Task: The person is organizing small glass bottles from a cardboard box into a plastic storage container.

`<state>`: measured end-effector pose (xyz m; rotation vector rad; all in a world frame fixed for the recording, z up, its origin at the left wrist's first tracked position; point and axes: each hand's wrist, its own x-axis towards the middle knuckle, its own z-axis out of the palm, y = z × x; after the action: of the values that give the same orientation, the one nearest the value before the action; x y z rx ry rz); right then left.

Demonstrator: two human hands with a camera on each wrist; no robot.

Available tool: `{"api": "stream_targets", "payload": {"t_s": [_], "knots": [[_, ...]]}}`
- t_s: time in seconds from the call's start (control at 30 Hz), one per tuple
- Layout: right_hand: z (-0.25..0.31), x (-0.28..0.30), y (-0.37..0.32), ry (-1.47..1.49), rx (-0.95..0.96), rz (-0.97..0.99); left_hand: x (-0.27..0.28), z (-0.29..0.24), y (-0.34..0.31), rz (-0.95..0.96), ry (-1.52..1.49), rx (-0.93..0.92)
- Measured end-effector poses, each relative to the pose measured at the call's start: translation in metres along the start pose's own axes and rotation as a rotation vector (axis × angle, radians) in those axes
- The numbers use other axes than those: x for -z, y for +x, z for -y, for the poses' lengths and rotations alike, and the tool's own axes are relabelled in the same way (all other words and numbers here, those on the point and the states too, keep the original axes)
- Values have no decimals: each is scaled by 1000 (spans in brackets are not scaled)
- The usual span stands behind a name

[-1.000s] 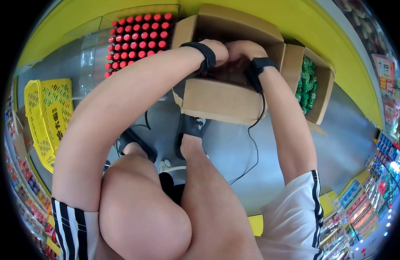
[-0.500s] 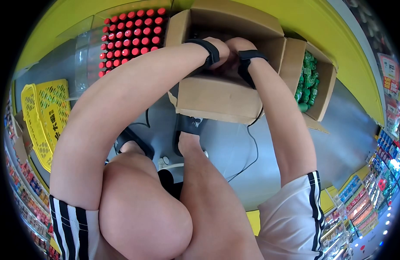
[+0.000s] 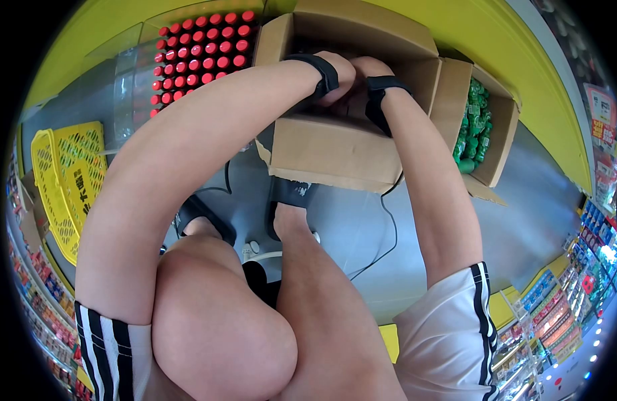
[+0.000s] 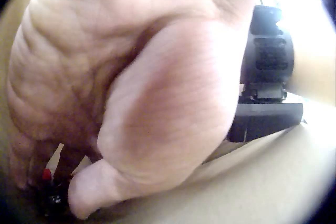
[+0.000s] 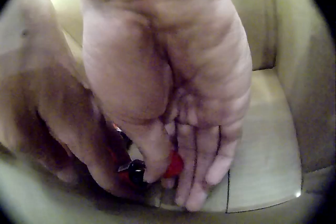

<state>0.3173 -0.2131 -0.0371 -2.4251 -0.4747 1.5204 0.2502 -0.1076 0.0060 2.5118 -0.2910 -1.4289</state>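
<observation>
Both hands reach down into the open cardboard box (image 3: 338,150). In the right wrist view, my right hand (image 5: 173,77) pinches a dark bottle at its red cap (image 5: 174,164) between thumb and fingers. Close beside it on the left, my left hand (image 5: 58,108) points downward with curled fingers. The left wrist view shows the palm of my left hand (image 4: 121,77), its thumb and fingers around a dark red-capped bottle (image 4: 56,199), mostly hidden. From the head, wrists and backs of the hands show at the box opening, and the fingers are hidden.
Rows of red-capped bottles (image 3: 194,63) stand in a clear plastic bin at left. A smaller box (image 3: 499,144) with green packages (image 3: 475,127) sits at right. A yellow basket (image 3: 81,144) is at far left, and a black cable (image 3: 395,227) runs along the floor.
The view has shifted slightly, so the box and bottles appear a little further left. My right wrist has turned and moved left, closer to the left hand; both hands stay inside the box.
</observation>
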Motion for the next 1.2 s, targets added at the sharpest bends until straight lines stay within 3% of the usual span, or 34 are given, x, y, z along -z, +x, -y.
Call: {"api": "stream_targets", "payload": {"t_s": [0.07, 0.13, 0.23, 0.37, 0.43, 0.5, 0.6, 0.7, 0.77, 0.8, 0.87, 0.9, 0.97, 1.1, 1.2], "knots": [[2, 4, 0, -52, -15, 8, 1, -1, 0, 24, -33, -3], [7, 10, -3, -24, -20, 246, 2, -5, -1, 58, -3, 81], [6, 21, -12, -56, 54, 360, -1, 0, -3, 69, -6, 55], [10, 19, 7, -170, -11, 386, -3, 2, -1, 100, 77, 24], [4, 28, 5, -244, 110, 329, -12, 4, -3, -12, -60, 31], [3, 37, 4, -286, 107, 298, -23, 7, -2, -69, -17, -34], [11, 48, -20, -331, 251, 302, -21, 1, -39, -98, -80, -78], [24, 56, -58, -337, 215, 186, -39, 3, -60, -245, -47, -64], [24, 59, -74, -249, 226, 129, -52, 11, -73, -515, -197, -243], [25, 61, -84, -230, 246, 91, -56, 10, -80, -521, -204, -235], [31, 60, -103, -214, 272, 68, -69, 9, -99, -853, -220, -294], [28, 60, -107, -204, 315, 54, -74, 10, -107, -855, -223, -278], [21, 54, -123, -30, 440, -42, -81, 7, -118, -1034, -323, -375], [40, 42, -155, -82, 475, -96, -89, 5, -138, -1117, -338, -352], [50, 20, -165, 148, 588, -248, -94, 16, -160, -1123, -462, -320]]}}
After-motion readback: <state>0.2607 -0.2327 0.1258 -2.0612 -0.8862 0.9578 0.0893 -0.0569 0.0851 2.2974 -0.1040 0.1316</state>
